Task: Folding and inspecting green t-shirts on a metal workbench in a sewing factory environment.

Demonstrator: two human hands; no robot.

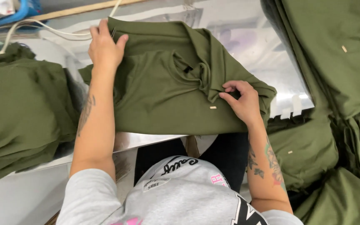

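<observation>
The olive green shirt (163,91) lies partly folded on the shiny table (263,50). Left hand (104,48) presses flat, fingers spread, on its far corner; right hand (242,102) pinches the bunched edge. Sleeve and collar look unsmoothed; 2 stacks flank the hands.

An olive-green folded cotton shirt (167,87) lies on the shiny metal counter (251,46). A stack of olive-green folded shirts (21,108) sits left of it; a heap of loose olive-green garments (334,104) hangs right. A white cable (42,27) runs along the far edge.
</observation>
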